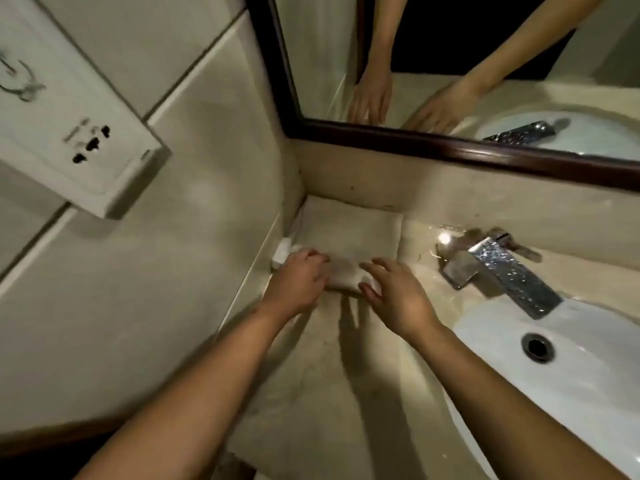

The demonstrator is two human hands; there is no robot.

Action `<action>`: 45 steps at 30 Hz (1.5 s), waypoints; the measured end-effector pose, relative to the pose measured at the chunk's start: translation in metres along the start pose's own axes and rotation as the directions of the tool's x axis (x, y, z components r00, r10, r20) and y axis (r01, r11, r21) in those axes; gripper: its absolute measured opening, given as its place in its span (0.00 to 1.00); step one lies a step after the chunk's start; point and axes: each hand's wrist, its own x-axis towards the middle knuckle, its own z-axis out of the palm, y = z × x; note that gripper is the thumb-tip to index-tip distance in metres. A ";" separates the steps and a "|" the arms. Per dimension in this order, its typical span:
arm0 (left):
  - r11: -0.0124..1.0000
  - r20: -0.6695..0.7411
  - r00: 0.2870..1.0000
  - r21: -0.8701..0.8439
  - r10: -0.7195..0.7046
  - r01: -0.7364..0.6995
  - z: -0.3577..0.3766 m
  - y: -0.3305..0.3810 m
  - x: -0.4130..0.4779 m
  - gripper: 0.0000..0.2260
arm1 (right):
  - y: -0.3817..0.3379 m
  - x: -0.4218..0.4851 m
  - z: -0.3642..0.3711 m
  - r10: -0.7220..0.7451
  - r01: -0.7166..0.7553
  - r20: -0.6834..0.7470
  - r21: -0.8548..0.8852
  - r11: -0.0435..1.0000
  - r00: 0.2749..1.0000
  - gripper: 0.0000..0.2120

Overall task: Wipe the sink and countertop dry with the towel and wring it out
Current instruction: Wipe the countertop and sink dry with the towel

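**Desk:** What's in shot, nearest first?

**Operator:** From my remote seat: two bare forearms reach over the beige table (346,393), with the white sink (588,393) at four o'clock. Beyond them, the left grip (298,278) sits at the towel's near-left edge with its fingers curled. Blur stops me telling whether it actually pinches cloth. The right grip (394,296) is spread wide at the near-right edge and holds nothing. The towel (349,233) lies flat at twelve o'clock, tucked into the far corner where table meets wall.

**Desk:** Where does it go wrong from here?

**Operator:** There are three spots, by my reading. The towel is nearly the table's colour, so a loose pinch could gather only one layer and drag the rest. At two o'clock, water glints round the base of the faucet (509,275). A sweep that way may catch the cloth on the spout and leave that patch wet. At ten o'clock, a socket box (83,140) hangs on the wall, and a sodden towel lifted or flicked toward it could throw drips.

**Desk:** And the wringing?

**Operator:** It belongs over the sink, because squeezing above the table would re-wet it. Furthest off, the mirror (415,140) shows both grips low at the towel.
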 end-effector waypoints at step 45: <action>0.352 -0.126 0.961 -0.936 -0.247 -0.032 0.009 -0.009 0.057 0.11 | -0.005 0.147 -0.005 -0.002 -0.299 0.430 0.631 0.716 0.903 0.17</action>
